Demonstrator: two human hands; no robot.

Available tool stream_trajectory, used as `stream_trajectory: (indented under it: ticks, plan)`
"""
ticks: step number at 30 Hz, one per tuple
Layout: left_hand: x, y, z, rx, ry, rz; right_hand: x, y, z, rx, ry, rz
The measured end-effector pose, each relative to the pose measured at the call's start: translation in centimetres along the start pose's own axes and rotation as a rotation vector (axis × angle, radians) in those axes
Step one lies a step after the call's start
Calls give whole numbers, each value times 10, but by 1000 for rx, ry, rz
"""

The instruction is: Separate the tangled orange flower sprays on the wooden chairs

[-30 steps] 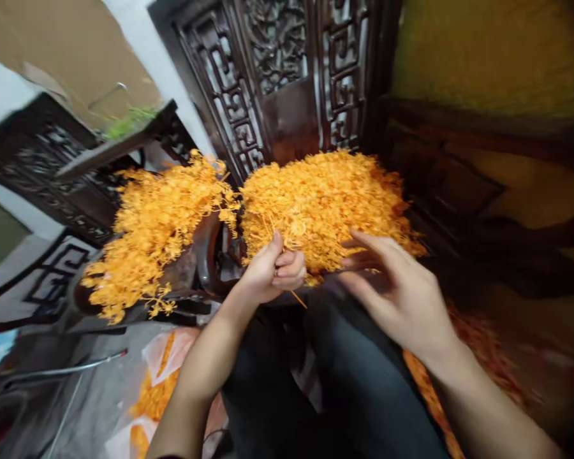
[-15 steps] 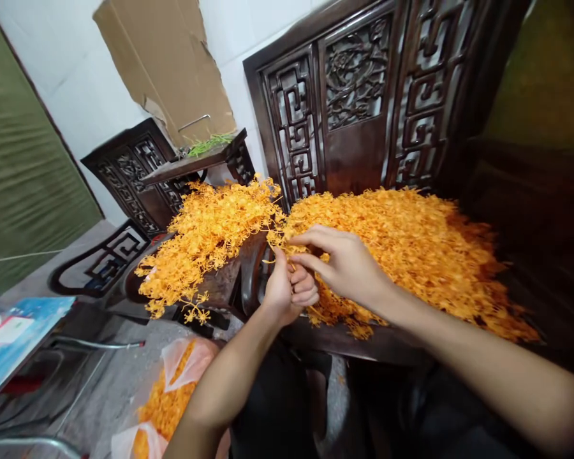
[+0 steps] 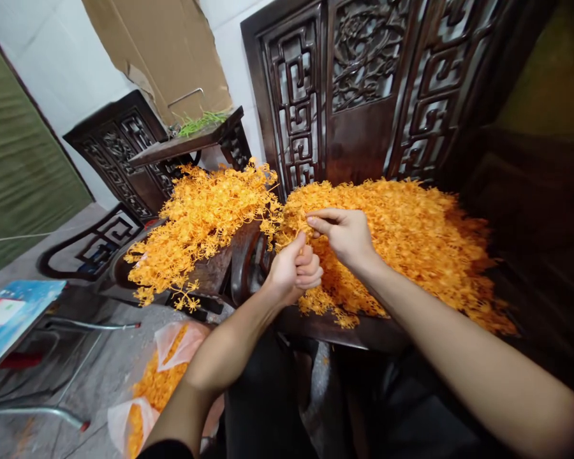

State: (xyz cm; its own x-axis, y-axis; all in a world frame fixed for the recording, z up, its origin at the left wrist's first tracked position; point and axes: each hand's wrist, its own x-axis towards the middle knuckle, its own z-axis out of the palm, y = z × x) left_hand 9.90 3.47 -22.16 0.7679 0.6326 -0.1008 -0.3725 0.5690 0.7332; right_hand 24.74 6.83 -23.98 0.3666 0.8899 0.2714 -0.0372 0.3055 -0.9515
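Head view: your left hand [image 3: 294, 271] fists orange sprigs [image 3: 300, 224]; your right hand [image 3: 347, 234] pinches them above the near pile [image 3: 411, 236].

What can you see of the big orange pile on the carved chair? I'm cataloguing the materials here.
The orange pile is a loose heap of small, spidery, bright orange sprigs, plastic-looking, covering the dark carved chair seat up to its backrest. The right hand rests on its near left edge, pinching a sprig; the left hand, fisted, touches it too.

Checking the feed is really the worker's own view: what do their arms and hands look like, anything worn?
Both forearms are bare. The left hand and right hand show no gloves, rings or watch. A dark sleeve edge shows at the left upper arm.
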Motion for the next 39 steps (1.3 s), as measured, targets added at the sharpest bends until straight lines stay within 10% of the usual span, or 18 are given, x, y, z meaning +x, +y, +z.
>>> stream_trajectory:
  ticks: [6, 12, 20, 30, 39]
  plan:
    - [-20, -4, 6, 18, -100, 73, 30, 6, -63, 44, 356, -55]
    - [-21, 9, -1, -29, -125, 22, 9, 0, -67, 158, -85, 24]
    - [-26, 8, -7, -85, -79, -34, 15, 11, -60, -558, -89, -360]
    - [-22, 10, -2, -76, -68, -195, -23, -40, -32, -459, -390, -345]
    - [-27, 0, 7, -30, -115, -343, 15, -8, -58, -538, 87, -262]
